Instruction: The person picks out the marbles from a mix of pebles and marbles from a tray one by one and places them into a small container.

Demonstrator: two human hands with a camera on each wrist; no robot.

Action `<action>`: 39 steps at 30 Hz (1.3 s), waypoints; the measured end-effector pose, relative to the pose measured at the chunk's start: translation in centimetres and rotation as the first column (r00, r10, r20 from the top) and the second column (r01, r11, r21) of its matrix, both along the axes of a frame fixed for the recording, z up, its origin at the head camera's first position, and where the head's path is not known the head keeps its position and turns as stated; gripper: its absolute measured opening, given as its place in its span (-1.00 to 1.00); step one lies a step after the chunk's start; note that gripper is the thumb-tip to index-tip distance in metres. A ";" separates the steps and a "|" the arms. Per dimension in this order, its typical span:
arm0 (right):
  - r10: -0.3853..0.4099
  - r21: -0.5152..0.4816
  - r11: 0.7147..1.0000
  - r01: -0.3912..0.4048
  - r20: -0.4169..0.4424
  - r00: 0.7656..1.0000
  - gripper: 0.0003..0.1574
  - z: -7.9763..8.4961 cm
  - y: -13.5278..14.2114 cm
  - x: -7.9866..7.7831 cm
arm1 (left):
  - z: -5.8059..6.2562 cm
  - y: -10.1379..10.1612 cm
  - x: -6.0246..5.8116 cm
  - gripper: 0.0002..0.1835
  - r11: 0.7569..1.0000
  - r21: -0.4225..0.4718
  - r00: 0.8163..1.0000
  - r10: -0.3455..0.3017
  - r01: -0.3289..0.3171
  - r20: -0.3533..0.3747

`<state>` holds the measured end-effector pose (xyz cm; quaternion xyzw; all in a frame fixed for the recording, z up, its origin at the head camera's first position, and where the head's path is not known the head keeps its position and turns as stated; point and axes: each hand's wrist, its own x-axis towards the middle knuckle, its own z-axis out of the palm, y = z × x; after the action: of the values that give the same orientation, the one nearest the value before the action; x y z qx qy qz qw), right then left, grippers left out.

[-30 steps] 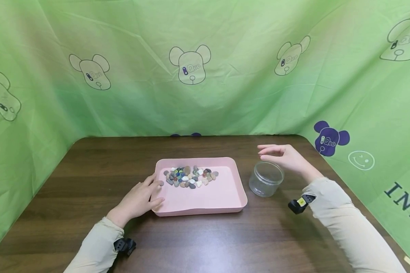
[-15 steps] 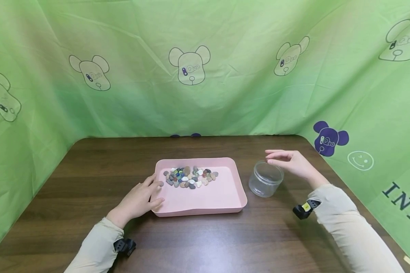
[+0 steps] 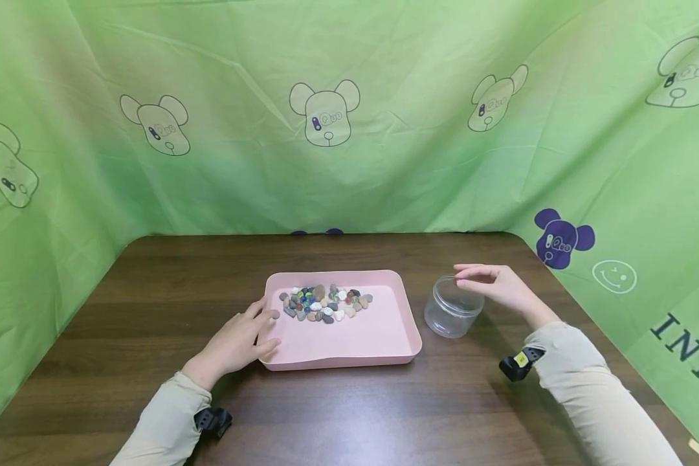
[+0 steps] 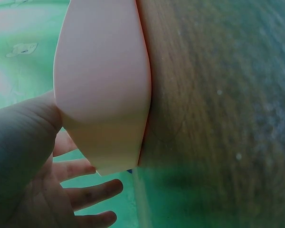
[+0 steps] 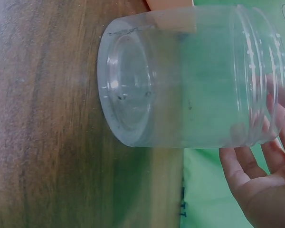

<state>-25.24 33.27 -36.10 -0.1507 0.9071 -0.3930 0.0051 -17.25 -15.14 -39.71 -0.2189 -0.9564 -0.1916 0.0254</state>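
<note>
The left hand (image 3: 237, 340) rests at the left rim of a pink tray (image 3: 349, 340), its fingers spread and loosely bent. Its thumb reaches over the tray's wall (image 4: 104, 61). A grey pebble (image 3: 276, 313) lies by the index fingertip. Inside the tray, pebbles (image 3: 316, 306) and colored glass marbles (image 3: 304, 299) lie grouped along the far half. The right hand (image 3: 501, 286) is at the mouth of a clear, lidless jar (image 3: 450, 318), fingertips right over the rim, thumb below the index finger. I cannot tell whether a small reddish spot between its fingertips is an object.
The jar stands upright on the dark wooden table (image 3: 349, 414), just right of the tray. A green printed curtain (image 3: 326, 181) hangs behind and beside the table. Black cameras sit on both wrists, the right camera (image 3: 521, 362) close to the jar.
The right hand has moved right and then down, from above the jar's far edge to its rim. The left hand, tray and jar have stayed put.
</note>
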 end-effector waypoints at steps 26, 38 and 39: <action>-0.030 -0.015 0.999 0.030 0.006 1.000 -0.55 -0.6 0.3 -0.3 | 0.0 0.0 -0.1 -0.49 1.000 0.002 1.000 0.001 -0.001 -0.003; -0.039 -0.097 0.995 0.035 -0.040 0.998 -0.71 2.7 -1.6 0.0 | 0.2 0.0 0.0 -0.49 1.000 -0.003 1.000 0.000 0.000 0.011; -0.033 -0.106 0.994 0.028 -0.046 0.998 -0.71 3.0 -1.8 -0.1 | 0.2 0.0 0.0 -0.49 1.000 -0.002 1.000 0.000 0.000 0.012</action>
<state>-25.30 31.43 -33.09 -0.1463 0.8872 -0.4366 -0.0303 -17.22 -15.09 -39.46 -0.2180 -0.9567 -0.1917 0.0195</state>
